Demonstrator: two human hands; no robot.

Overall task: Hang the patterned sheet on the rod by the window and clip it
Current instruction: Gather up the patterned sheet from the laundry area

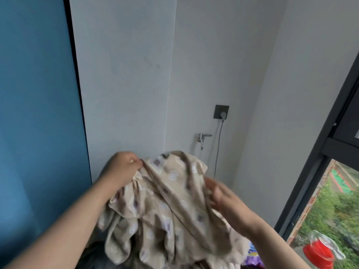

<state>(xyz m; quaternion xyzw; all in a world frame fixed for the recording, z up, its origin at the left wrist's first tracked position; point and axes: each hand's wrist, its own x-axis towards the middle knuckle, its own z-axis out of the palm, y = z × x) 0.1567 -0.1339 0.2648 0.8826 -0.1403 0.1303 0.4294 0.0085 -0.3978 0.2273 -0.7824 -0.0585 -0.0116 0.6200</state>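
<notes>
Two bare hands hold up a bunched beige sheet with small white and purple patches (167, 206) in front of a grey wall.

The left hand (122, 167) pinches the sheet's top edge with curled fingers. The right hand (225, 199) is blurred; its fingers seem to grip a fold from the side. A dark-framed window (318, 171) is on the right, with a red-lidded clear jar (320, 251) low beside it.

We face a corner of pale grey plastered walls (213, 55). At left stands a flat teal-blue panel (35, 113) with a dark edge. A dark grey wall socket (221, 112) holds a grey plug and cord, above a chrome tap (203, 137). At right, a black-framed window (318, 156) shows daylight and greenery.
</notes>
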